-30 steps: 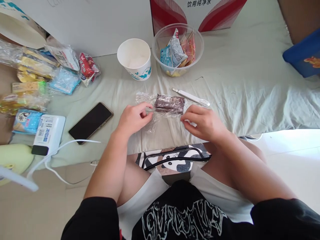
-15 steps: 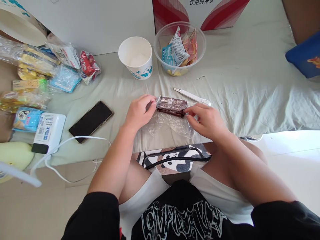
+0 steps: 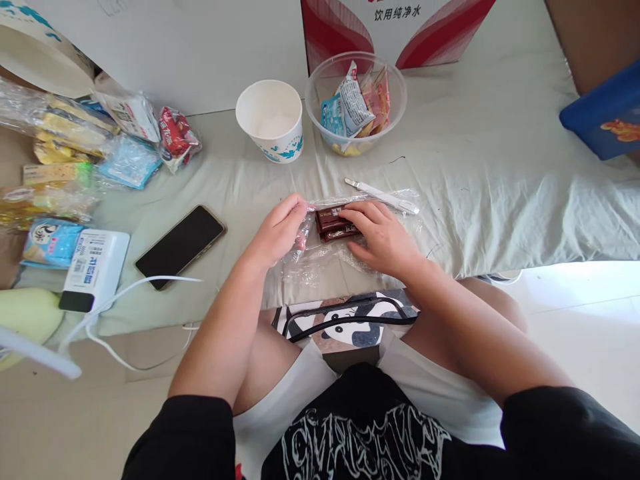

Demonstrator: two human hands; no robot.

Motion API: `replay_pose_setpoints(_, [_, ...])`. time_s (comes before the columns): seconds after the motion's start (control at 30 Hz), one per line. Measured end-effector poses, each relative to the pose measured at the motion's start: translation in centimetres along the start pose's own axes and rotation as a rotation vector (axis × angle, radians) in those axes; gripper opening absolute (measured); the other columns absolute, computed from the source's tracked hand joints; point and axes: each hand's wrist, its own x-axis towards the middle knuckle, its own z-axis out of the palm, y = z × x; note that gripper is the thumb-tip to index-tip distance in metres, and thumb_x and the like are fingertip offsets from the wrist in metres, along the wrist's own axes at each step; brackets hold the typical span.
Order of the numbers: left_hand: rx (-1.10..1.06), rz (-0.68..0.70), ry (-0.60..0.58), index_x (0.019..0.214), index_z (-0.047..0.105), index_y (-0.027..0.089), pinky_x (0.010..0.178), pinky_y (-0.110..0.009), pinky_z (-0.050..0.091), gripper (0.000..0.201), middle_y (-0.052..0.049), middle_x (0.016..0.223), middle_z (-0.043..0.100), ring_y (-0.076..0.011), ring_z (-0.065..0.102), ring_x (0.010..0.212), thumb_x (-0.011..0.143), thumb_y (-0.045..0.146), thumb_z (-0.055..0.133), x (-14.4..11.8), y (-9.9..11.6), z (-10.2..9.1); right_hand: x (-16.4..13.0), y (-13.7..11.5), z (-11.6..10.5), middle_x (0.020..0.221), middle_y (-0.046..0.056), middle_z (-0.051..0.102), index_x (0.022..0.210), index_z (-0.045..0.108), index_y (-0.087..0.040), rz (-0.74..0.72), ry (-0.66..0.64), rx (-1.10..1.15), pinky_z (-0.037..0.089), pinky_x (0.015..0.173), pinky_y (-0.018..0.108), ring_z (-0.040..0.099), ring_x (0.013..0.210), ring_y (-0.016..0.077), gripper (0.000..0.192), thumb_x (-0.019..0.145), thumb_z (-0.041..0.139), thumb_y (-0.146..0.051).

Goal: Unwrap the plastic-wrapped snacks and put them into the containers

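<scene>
Two brown wrapped snack bars lie side by side on the cloth in front of me, partly covered by my fingers. Clear plastic wrap is spread around and under them. My left hand is closed, pinching the wrap at the bars' left end. Bent over their right part, my right hand grips the bars, its fingertips on top and thumb at the near side. Just beyond it a white slim-handled cutting knife lies with its blade toward the left, partly under the film.
Behind stand a white paper cup and a clear plastic bowl of snack packets. To the left are a phone, a white device with a cable, and several packaged snacks. A blue item sits far right.
My right hand has moved left and now covers the bars' right part. The plastic wrap has opened out to the right and over the knife, and two separate bars show.
</scene>
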Motion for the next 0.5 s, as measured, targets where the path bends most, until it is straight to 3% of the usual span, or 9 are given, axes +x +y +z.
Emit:
replay_pose_setpoints(0.13, [-0.15, -0.092, -0.058, 0.088, 0.05, 0.021, 0.039, -0.021, 0.023, 0.022, -0.003, 0.101, 0.069, -0.0048, 0.05, 0.043, 0.098, 0.04, 0.056, -0.7, 1.0, 0.4, -0.1, 0.0, 0.2, 0.138, 0.015, 0.067, 0.139, 0.063, -0.018, 0.018, 0.018, 0.006, 0.053, 0.111, 0.055, 0.062, 0.126, 0.0355, 0.052, 0.087, 0.06, -0.017])
replay_pose_setpoints(0.27, [-0.201, -0.117, -0.078, 0.088, 0.051, 0.021, 0.039, -0.021, 0.02, 0.021, -0.003, 0.095, 0.069, -0.005, 0.048, 0.042, 0.098, 0.04, 0.056, -0.9, 1.3, 0.3, 0.1, 0.4, 0.2, 0.134, 0.014, 0.069, 0.134, 0.067, -0.02, 0.027, 0.027, 0.065, 0.054, 0.109, 0.054, 0.065, 0.122, 0.0338, 0.045, 0.089, 0.063, -0.021])
replay_pose_setpoints(0.4, [-0.167, -0.044, 0.0, 0.083, 0.047, 0.021, 0.042, -0.02, 0.023, 0.023, -0.003, 0.097, 0.072, -0.0033, 0.039, 0.042, 0.101, 0.034, 0.049, -0.5, 1.0, 0.0, 0.2, 0.9, -0.1, 0.13, 0.013, 0.071, 0.128, 0.07, -0.022, 0.027, 0.026, 0.155, 0.055, 0.109, 0.054, 0.067, 0.12, 0.0328, 0.038, 0.091, 0.07, -0.032])
replay_pose_setpoints(0.5, [-0.073, -0.019, 0.108, 0.08, 0.048, 0.02, 0.044, -0.02, 0.027, 0.025, -0.001, 0.083, 0.066, -0.005, 0.04, 0.046, 0.101, 0.033, 0.051, -0.2, 0.8, 0.1, 0.1, 1.0, -0.4, 0.13, 0.013, 0.071, 0.126, 0.071, -0.022, 0.036, 0.019, 0.182, 0.056, 0.107, 0.054, 0.068, 0.12, 0.0327, 0.037, 0.091, 0.07, -0.033])
